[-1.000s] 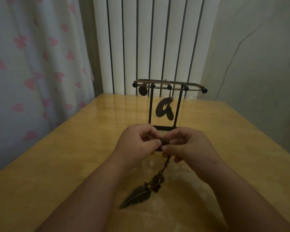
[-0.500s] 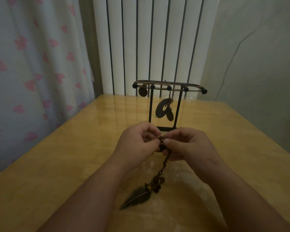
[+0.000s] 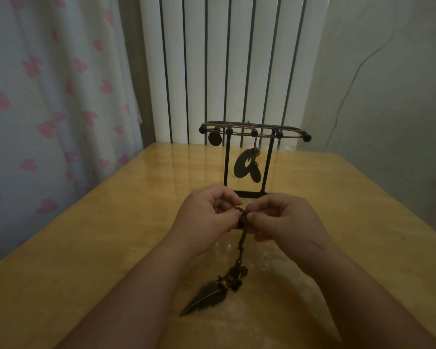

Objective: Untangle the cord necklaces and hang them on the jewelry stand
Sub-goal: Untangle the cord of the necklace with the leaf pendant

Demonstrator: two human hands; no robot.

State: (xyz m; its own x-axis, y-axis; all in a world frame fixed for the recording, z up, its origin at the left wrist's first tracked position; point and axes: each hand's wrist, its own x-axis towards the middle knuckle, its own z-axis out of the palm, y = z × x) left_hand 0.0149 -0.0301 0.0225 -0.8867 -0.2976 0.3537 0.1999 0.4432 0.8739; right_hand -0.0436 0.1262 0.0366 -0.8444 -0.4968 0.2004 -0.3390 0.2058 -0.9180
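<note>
Cord necklace (image 3: 242, 238): pinched at a knot between left hand (image 3: 207, 212) and right hand (image 3: 285, 217); leaf pendant (image 3: 207, 299) on counter (image 3: 86, 248) below them. Jewelry stand (image 3: 254, 133) just beyond: two pendants apparently hung. Remaining: untangle, hang this one.

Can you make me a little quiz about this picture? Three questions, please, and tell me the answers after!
1. True or false: a ring-shaped pendant hangs on the jewelry stand.
2. Pick one: what are the left hand and the right hand both pinching? A) the cord necklace B) a spoon C) a book
3. Fill the gap: the curtain has pink ____ on it.

Key: 1 true; 2 A; 3 hearts.
</note>
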